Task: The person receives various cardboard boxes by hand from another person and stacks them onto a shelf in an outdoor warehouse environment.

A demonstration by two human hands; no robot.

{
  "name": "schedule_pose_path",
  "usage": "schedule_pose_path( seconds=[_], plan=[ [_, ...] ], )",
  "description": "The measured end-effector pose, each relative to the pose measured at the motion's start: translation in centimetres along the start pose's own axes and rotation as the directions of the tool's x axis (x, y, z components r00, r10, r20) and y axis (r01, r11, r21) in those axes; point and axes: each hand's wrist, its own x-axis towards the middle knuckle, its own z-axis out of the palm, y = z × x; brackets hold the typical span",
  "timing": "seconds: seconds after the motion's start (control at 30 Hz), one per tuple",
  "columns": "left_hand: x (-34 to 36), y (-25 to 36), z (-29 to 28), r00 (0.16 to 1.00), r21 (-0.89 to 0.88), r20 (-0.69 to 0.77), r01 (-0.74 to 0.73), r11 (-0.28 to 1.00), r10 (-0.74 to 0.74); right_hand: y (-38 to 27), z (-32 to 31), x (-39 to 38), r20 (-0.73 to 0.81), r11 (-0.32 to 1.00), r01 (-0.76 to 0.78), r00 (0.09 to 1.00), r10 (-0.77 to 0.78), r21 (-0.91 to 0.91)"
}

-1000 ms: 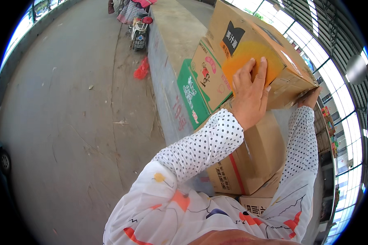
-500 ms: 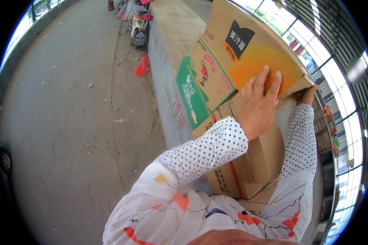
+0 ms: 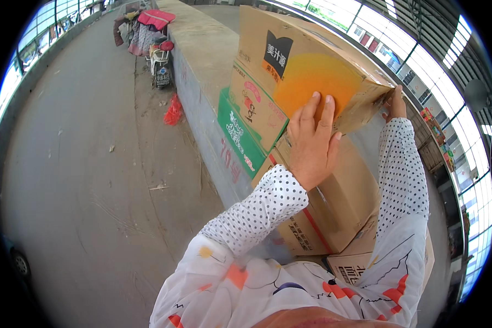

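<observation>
A large brown cardboard box [image 3: 325,46] with a black label and an orange printed patch sits on top of a stack. My left hand [image 3: 313,145], fingers outstretched, rests its fingertips against the orange patch and grips nothing. At the box's far right corner my right hand [image 3: 394,104] holds the edge, its fingers partly hidden. Beneath are a brown and green carton [image 3: 251,101] and, nearer me, a brown carton with a red stripe [image 3: 339,199]. Another carton with dark print [image 3: 349,267] lies lowest, close to my body.
The stack stands on a long concrete ledge [image 3: 194,41]. A concrete floor [image 3: 82,175] stretches along the left, with a red plastic bag [image 3: 173,109] by the ledge. A parked scooter [image 3: 160,65] with draped cloths stands farther off. A car wheel [image 3: 21,263] shows at lower left.
The view has swung, so the boxes sit lower and farther left. Both hands stay on the top box; my right hand shows more fully at its corner.
</observation>
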Motion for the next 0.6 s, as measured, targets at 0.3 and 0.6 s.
schedule_pose_path(
  seconds=[0.3, 0.6],
  plan=[
    [-1.9, 3.5, -4.6, 0.996, -0.107, 0.025, -0.088, 0.99, 0.091, -6.9, -4.8, -8.0, -0.043, 0.973, 0.232, 0.972, -0.232, 0.002],
    [-4.4, 10.2, -10.4, 0.957, -0.44, 0.042, -0.241, 0.865, 0.288, -7.2, -7.5, -30.4, 0.237, 0.863, 0.504, 0.834, -0.498, 0.037]
  ],
)
